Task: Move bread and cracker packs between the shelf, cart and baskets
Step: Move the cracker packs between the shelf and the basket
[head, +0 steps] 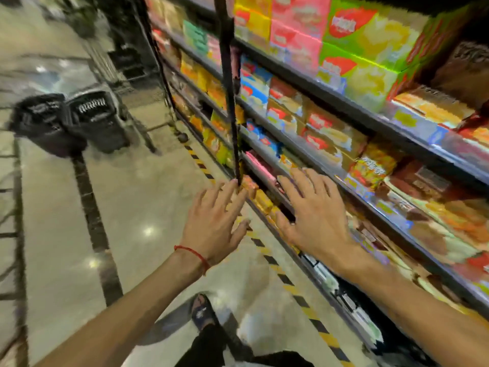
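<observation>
The picture is blurred by motion. A tall shelf point(352, 109) with rows of colourful cracker and biscuit packs runs along the right. My left hand point(214, 223) is stretched out with spread fingers, its fingertips close to a small orange pack point(248, 185) at a low shelf's edge. My right hand point(315, 207) is also spread flat, hovering in front of the lower shelf rows, holding nothing. Two dark baskets point(71, 120) stand on the floor far to the left.
A dark upright post point(230, 88) divides the shelf sections. Yellow-black tape point(288, 284) lines the floor along the shelf foot. My foot in a dark sandal point(203, 311) is below. Polished floor with dark stripes stretches left.
</observation>
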Action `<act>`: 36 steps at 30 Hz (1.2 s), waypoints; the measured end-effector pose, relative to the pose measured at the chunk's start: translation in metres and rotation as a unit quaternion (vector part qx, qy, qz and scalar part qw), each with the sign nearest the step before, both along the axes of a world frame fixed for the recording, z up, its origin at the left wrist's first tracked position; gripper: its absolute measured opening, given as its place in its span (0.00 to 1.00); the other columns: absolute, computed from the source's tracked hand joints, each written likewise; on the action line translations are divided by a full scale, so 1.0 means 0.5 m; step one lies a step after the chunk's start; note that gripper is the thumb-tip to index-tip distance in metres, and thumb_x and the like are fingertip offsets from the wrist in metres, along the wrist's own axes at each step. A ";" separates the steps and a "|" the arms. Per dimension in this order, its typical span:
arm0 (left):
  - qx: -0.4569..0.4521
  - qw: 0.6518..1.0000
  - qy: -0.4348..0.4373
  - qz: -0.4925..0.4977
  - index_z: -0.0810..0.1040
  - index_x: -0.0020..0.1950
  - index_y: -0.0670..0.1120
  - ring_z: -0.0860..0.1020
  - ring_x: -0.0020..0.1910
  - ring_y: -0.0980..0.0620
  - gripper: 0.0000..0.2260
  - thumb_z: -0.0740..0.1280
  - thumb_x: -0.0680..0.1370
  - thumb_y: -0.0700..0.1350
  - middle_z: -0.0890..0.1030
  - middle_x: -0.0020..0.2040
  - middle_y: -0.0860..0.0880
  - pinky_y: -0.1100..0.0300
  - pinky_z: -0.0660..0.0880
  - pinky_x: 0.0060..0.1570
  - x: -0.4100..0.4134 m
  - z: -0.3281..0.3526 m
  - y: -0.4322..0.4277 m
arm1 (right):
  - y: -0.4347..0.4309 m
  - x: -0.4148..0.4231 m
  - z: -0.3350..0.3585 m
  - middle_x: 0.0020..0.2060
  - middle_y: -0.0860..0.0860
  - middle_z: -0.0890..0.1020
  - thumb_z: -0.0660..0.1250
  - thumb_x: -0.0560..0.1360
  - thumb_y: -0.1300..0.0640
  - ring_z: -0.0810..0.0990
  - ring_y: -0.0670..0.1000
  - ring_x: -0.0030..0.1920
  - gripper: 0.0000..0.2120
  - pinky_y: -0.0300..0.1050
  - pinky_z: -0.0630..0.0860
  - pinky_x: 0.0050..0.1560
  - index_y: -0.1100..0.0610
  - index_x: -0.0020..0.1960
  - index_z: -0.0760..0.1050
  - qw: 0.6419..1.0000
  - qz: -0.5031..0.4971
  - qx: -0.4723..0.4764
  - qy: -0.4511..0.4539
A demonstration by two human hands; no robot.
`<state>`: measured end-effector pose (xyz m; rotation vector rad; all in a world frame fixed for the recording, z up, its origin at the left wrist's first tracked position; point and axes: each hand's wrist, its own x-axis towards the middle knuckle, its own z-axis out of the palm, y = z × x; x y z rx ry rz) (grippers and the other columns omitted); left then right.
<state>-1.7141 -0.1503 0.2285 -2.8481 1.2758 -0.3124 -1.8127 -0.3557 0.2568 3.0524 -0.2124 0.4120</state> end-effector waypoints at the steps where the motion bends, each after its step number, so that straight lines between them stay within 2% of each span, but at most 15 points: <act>1: 0.011 1.000 0.003 0.016 0.69 0.77 0.49 0.69 0.73 0.39 0.28 0.59 0.81 0.61 0.70 0.76 0.43 0.41 0.68 0.68 0.033 -0.005 0.032 | 0.029 0.045 -0.006 0.72 0.57 0.74 0.58 0.77 0.38 0.70 0.62 0.73 0.33 0.61 0.67 0.73 0.55 0.75 0.71 1.000 0.012 0.006 0.001; 5: 0.039 0.996 0.026 0.070 0.69 0.77 0.49 0.66 0.75 0.39 0.28 0.55 0.82 0.62 0.68 0.78 0.43 0.41 0.66 0.71 0.185 -0.025 0.165 | 0.151 0.237 -0.037 0.75 0.54 0.73 0.58 0.78 0.37 0.67 0.60 0.76 0.33 0.61 0.61 0.77 0.53 0.78 0.70 0.999 0.045 0.013 0.006; 10: 0.038 0.993 0.026 0.110 0.69 0.77 0.48 0.68 0.74 0.39 0.27 0.58 0.82 0.61 0.70 0.76 0.43 0.39 0.67 0.70 0.387 -0.047 0.319 | 0.299 0.478 -0.081 0.75 0.55 0.73 0.60 0.79 0.37 0.67 0.60 0.77 0.33 0.59 0.56 0.78 0.53 0.78 0.71 0.995 0.092 0.025 0.016; 15: 0.031 0.983 0.036 0.178 0.68 0.78 0.49 0.66 0.76 0.41 0.28 0.58 0.82 0.61 0.68 0.78 0.44 0.39 0.66 0.71 0.570 -0.059 0.448 | 0.407 0.690 -0.099 0.71 0.55 0.76 0.64 0.78 0.39 0.71 0.61 0.74 0.31 0.61 0.63 0.77 0.56 0.75 0.72 0.990 0.131 0.045 -0.006; 19: 0.021 0.972 0.042 0.229 0.67 0.78 0.49 0.66 0.76 0.41 0.28 0.59 0.81 0.61 0.68 0.78 0.45 0.41 0.66 0.72 0.706 -0.074 0.523 | 0.473 0.865 -0.106 0.74 0.54 0.73 0.62 0.78 0.38 0.67 0.61 0.76 0.33 0.60 0.59 0.78 0.54 0.78 0.69 0.985 0.166 0.042 0.020; 24: 0.011 0.956 0.052 0.289 0.67 0.78 0.50 0.66 0.76 0.41 0.27 0.59 0.82 0.61 0.69 0.77 0.45 0.40 0.66 0.72 0.904 -0.097 0.596 | 0.544 1.113 -0.134 0.74 0.56 0.74 0.64 0.77 0.39 0.69 0.62 0.75 0.33 0.62 0.66 0.73 0.55 0.77 0.71 0.972 0.228 0.048 0.021; 29: 0.020 0.940 0.042 0.337 0.69 0.77 0.50 0.66 0.76 0.42 0.27 0.60 0.81 0.61 0.69 0.77 0.45 0.41 0.67 0.72 1.153 -0.091 0.659 | 0.608 1.392 -0.156 0.75 0.56 0.74 0.59 0.78 0.38 0.70 0.61 0.75 0.33 0.62 0.65 0.75 0.54 0.77 0.71 0.960 0.270 0.048 0.048; 31: 0.024 0.933 0.038 0.356 0.69 0.77 0.49 0.67 0.75 0.41 0.27 0.60 0.81 0.61 0.70 0.76 0.44 0.41 0.67 0.71 1.247 -0.081 0.680 | 0.629 1.499 -0.158 0.74 0.57 0.74 0.61 0.78 0.39 0.70 0.61 0.75 0.32 0.60 0.62 0.75 0.55 0.77 0.72 0.952 0.298 0.053 0.037; 36: 0.004 0.911 0.056 0.409 0.66 0.78 0.50 0.65 0.76 0.42 0.27 0.58 0.82 0.60 0.67 0.78 0.46 0.43 0.64 0.73 1.436 -0.069 0.754 | 0.709 1.751 -0.139 0.74 0.56 0.74 0.64 0.77 0.40 0.70 0.61 0.75 0.32 0.61 0.65 0.73 0.54 0.77 0.71 0.933 0.354 0.041 0.053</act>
